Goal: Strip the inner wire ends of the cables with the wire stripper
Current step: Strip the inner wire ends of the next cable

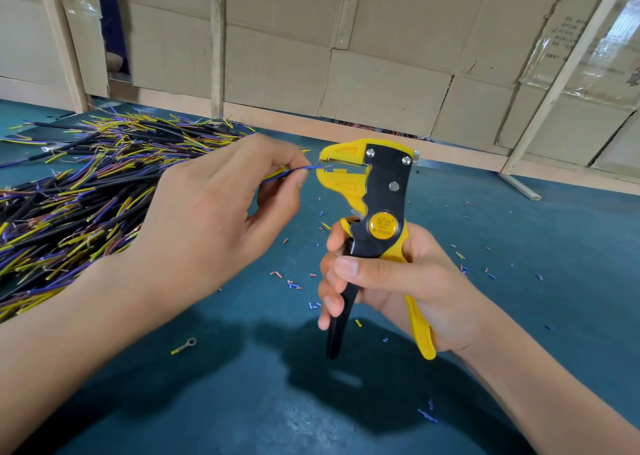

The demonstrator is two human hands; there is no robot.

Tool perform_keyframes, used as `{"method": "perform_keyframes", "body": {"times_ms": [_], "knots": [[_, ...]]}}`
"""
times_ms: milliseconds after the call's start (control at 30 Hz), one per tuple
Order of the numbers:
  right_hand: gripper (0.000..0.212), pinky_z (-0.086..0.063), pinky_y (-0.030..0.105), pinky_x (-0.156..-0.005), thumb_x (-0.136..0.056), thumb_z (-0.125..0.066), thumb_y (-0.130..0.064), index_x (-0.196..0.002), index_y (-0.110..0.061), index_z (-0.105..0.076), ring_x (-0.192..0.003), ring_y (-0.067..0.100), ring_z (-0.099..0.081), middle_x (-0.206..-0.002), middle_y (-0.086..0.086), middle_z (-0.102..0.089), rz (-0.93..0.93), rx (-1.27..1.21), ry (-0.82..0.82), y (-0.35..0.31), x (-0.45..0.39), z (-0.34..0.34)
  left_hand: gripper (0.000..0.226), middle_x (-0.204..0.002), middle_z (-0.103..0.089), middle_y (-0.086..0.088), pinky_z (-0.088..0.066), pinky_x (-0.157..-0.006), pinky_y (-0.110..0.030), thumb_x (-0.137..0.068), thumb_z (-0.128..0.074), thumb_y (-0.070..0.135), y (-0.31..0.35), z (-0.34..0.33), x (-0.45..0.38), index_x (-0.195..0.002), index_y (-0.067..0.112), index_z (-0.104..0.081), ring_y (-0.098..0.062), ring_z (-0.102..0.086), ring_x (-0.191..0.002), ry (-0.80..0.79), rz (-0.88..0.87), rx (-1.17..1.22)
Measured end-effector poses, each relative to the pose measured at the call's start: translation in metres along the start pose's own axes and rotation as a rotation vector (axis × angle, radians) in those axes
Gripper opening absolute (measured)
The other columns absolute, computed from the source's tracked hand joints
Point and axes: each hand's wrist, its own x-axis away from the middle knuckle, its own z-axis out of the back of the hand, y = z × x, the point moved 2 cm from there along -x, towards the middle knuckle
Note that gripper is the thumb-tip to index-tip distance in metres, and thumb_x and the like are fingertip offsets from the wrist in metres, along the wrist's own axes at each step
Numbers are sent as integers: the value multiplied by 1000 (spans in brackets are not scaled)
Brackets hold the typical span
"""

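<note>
Blue wire point(304, 169) in stripper point(372, 212) mouth

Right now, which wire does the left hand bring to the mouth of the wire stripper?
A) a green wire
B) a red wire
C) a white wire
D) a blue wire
D: the left hand pinches a thin blue wire between thumb and fingertip, its tip at the yellow mouth of the wire stripper, which the right hand grips by the handles.
</note>
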Motion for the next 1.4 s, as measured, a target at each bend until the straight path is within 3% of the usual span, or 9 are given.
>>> {"method": "perform_keyframes", "body": {"times_ms": [267, 567, 667, 800, 867, 1067, 1200, 1267, 1400], "knots": [[9, -54, 49, -69, -90, -62, -2, -97, -7, -62, -64, 29, -56, -73, 10, -52, -26, -14, -66, -1, -1, -2, 16, -80, -66, -2, -33, -71, -2, -100, -59, 14, 2, 2, -1, -103, 3, -69, 3, -41, -69, -15, -21, 23], [6, -55, 43, -63, -91, -61, -2, -91, -8, -61, -56, 25, -52, -67, 6, -49, -10, -11, -70, -2, 0, -4, 15, -82, -66, -4, -36, -74, -10, -99, -60, 11, 5, 1, -2, -103, 0, -69, -9, -49, -73, -31, -49, 14], [6, -55, 43, -63, -91, -61, -2, -92, -7, -61, -56, 25, -53, -67, 6, -49, -7, -8, -73, -1, 0, -4, 15, -80, -56, 6, -33, -74, -4, -99, -61, 11, 5, 1, -2, -103, 0, -70, -2, -39, -71, -24, -34, 1], [5, -55, 44, -64, -91, -61, -2, -92, -7, -61, -58, 25, -53, -68, 7, -49, -1, -1, -74, -1, 0, -4, 15, -84, -42, 25, -32, -75, -2, -101, -60, 12, 5, 2, -3, -105, 2, -71, 16, -44, -79, -25, -42, 23], [6, -55, 45, -65, -91, -61, -2, -94, -7, -61, -59, 26, -54, -70, 7, -50, 9, 2, -77, -1, 0, -4, 15, -84, -41, 28, -32, -75, -3, -101, -60, 12, 3, 3, -4, -105, 3, -71, 16, -44, -78, -37, -60, 34], [8, -55, 46, -67, -92, -60, -1, -98, -6, -60, -62, 27, -56, -71, 8, -51, 19, -26, -97, -1, -1, -5, 14, -83, -47, 9, -33, -77, -5, -100, -61, 8, 1, 7, -6, -106, 1, -72, 13, -44, -79, -33, -99, 34], [8, -55, 47, -67, -92, -60, -1, -98, -6, -60, -62, 27, -55, -72, 9, -51, 25, -21, -100, -1, 0, -5, 14, -83, -43, 17, -32, -76, -4, -99, -62, 7, 4, 7, -5, -105, -1, -73, 10, -44, -76, -25, -88, 24], [7, -55, 47, -67, -92, -60, -2, -98, -6, -60, -62, 27, -55, -72, 9, -50, 26, -14, -102, 0, 0, -5, 13, -81, -50, 11, -33, -75, -5, -99, -62, 6, 5, 7, -4, -104, -2, -72, -1, -38, -71, -18, -79, 12], [4, -55, 44, -66, -94, -59, -2, -96, -5, -59, -60, 25, -55, -70, 6, -51, 12, 8, -116, -1, 0, -5, 13, -82, -50, 4, -33, -76, -5, -98, -63, 5, 6, 8, -4, -104, -2, -73, -3, -35, -72, -23, -73, 19]]}}
